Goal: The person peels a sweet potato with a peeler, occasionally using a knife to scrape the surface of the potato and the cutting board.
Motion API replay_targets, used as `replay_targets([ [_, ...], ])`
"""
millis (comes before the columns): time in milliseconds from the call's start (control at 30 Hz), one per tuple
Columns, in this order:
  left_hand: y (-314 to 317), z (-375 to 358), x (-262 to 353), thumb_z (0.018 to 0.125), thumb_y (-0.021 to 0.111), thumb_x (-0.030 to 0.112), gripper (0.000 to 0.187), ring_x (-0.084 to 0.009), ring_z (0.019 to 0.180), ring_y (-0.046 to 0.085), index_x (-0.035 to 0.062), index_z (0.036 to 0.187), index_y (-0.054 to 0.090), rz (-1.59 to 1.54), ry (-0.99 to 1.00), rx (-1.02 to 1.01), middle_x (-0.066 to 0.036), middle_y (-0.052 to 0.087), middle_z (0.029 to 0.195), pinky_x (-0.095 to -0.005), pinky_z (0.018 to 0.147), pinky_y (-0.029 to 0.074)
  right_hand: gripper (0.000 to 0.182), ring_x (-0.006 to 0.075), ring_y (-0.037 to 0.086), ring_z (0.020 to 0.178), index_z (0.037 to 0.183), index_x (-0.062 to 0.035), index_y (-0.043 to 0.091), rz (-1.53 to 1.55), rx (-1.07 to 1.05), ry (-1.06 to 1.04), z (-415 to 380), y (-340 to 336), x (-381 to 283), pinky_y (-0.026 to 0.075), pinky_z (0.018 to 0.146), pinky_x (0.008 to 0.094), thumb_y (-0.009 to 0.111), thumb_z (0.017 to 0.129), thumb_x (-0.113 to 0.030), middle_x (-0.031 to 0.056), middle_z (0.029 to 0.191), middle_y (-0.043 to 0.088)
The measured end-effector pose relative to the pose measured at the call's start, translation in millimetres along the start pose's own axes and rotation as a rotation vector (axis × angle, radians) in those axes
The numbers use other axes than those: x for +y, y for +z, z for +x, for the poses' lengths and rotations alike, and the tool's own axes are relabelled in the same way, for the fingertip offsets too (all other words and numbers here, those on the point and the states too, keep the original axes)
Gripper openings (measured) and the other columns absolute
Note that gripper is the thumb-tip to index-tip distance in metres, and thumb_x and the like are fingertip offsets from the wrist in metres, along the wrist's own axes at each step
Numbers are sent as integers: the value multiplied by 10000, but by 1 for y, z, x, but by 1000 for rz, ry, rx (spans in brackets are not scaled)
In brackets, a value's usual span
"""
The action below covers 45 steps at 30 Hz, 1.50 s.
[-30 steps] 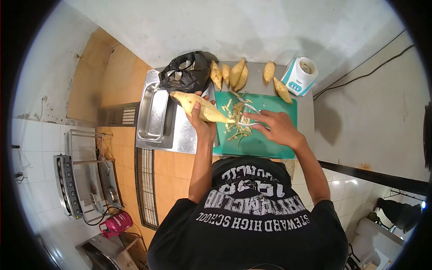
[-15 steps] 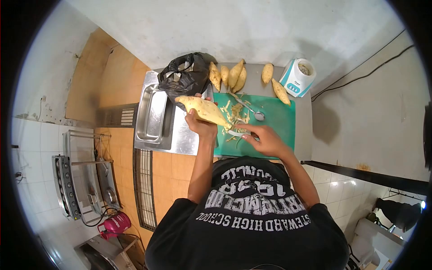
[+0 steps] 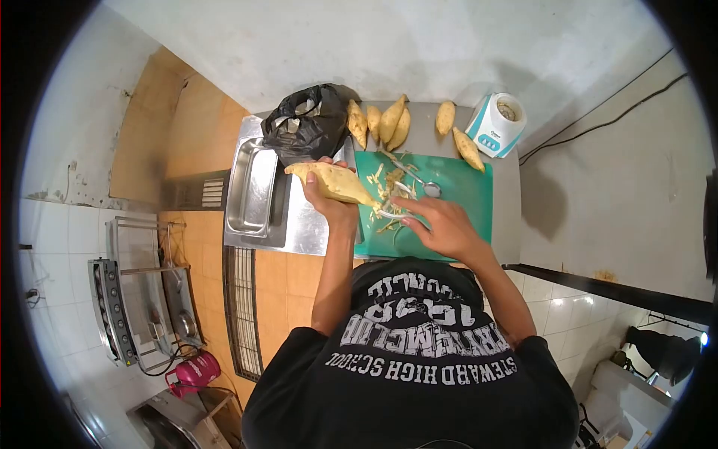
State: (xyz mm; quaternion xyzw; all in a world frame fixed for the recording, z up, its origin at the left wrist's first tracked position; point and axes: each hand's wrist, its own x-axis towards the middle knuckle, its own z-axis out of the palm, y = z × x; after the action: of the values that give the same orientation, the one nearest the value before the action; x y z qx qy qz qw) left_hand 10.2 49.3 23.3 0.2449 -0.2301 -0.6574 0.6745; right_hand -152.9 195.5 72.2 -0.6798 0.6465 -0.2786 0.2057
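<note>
A large, pale yellow peeled tuber [image 3: 334, 182] lies in my left hand [image 3: 329, 203], its fingers wrapped round the middle. The tuber's narrow end points right, over the green cutting board [image 3: 456, 232]. At that end my right hand [image 3: 441, 227] holds a white-handled peeler [image 3: 394, 213] between thumb and fingers; the blade is too small to make out. Peel strips [image 3: 389, 179] are scattered on the board beneath. A metal spoon [image 3: 431, 189] rests on the board beyond my right hand.
Several unpeeled tubers [image 3: 391, 120] lie along the wall behind the board. A black plastic bag [image 3: 307, 123] stands beside the steel sink [image 3: 254, 191] on the left. At the back right is a white and teal blender base [image 3: 495, 126].
The tuber and my left hand have shifted slightly left. My right hand has changed its finger position, and the peeler has turned a little at the tuber's tip.
</note>
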Motion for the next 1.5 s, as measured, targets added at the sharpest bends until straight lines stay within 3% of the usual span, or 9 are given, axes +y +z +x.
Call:
replay_targets([
  [300,-6,-1,4,929,572,434,425,-249,896,624,145,1214,447,24,60,18,-73,560,1049,-422,763,547,401,335,639,765,1370,-278,619,-97,-153,89,-9,7,15,519,701,446,616,970,-298,112,872,661],
  [433,-3,-2,-2,927,555,472,425,-255,917,609,163,1203,459,1,11,34,-59,557,1062,-451,788,528,395,343,641,771,1364,-275,625,-23,-25,-1,4,4,-2,519,705,449,617,969,-283,111,873,661],
  [667,-7,4,5,925,515,554,446,-251,923,592,179,1166,496,-136,-18,34,-31,558,1068,-481,811,506,378,358,664,843,1345,-216,643,86,-96,24,-12,6,14,530,745,439,621,970,-257,133,985,706],
  [733,-1,3,4,941,519,583,474,-249,935,593,165,1163,510,-82,8,142,-34,560,1068,-488,827,512,376,356,672,858,1346,-198,644,64,-126,75,-15,0,14,533,758,434,621,973,-243,143,1017,716],
  [867,-4,3,-2,940,548,635,524,-234,1005,584,160,1161,526,-1,-30,132,-13,568,1077,-472,883,526,392,364,681,921,1375,-216,618,339,-37,106,7,-1,-1,541,821,421,607,984,-243,165,1207,692],
  [1000,5,8,-4,973,531,628,553,-233,1022,588,134,1223,513,49,-12,152,-25,574,1106,-469,913,521,397,339,701,927,1380,-196,611,546,13,180,15,5,-5,550,815,407,623,983,-214,161,1270,674],
  [1100,10,3,0,957,567,607,604,-222,1094,569,123,1303,466,-110,-117,288,-42,559,1204,-462,917,501,394,328,709,935,1381,-177,609,464,-66,238,9,6,-3,551,819,403,618,989,-217,169,1246,681],
  [1433,-2,8,5,891,616,618,546,-214,891,576,111,1070,523,-145,-105,307,-53,567,1003,-429,803,526,384,385,677,1029,1360,-169,621,294,13,52,2,43,1,536,887,440,623,980,-224,196,1209,685],
  [1500,2,9,12,868,608,654,578,-215,834,583,94,995,543,-196,-88,275,-62,569,898,-403,772,529,383,389,662,1065,1357,-166,622,218,-104,90,-19,41,7,529,907,443,623,978,-217,193,1206,686],
])
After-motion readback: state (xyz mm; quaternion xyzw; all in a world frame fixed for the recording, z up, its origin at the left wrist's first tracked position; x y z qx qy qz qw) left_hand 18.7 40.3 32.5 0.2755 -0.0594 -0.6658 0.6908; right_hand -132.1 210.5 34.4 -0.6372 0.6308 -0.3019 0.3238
